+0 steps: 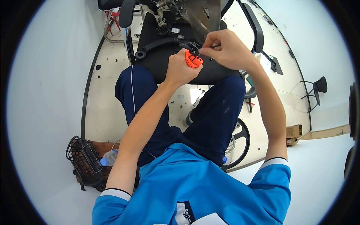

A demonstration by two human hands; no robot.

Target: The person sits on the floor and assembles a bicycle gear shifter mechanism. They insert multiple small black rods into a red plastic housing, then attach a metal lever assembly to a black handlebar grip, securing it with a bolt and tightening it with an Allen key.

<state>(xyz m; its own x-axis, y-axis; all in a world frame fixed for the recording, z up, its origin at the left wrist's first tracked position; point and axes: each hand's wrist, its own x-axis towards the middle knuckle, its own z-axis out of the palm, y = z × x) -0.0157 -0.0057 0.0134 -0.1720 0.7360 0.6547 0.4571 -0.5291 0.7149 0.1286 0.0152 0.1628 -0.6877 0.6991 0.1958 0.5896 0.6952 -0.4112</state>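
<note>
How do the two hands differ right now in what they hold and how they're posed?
The left hand is closed in a fist around an orange tool; the right hand pinches a small dark part with its fingertips. The left sits lower, the right higher. Both meet over the black chair seat.

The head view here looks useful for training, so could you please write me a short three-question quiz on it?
1. True or false: the left hand holds an orange part.
2. Where do both hands work? A) over the black chair seat B) over the wire basket C) beside the wheel
3. Fill in: the right hand pinches a small dark piece just ____ the orange part.

Key
1. True.
2. A; the basket sits at the lower left with a plastic bottle beside it.
3. above.
</note>
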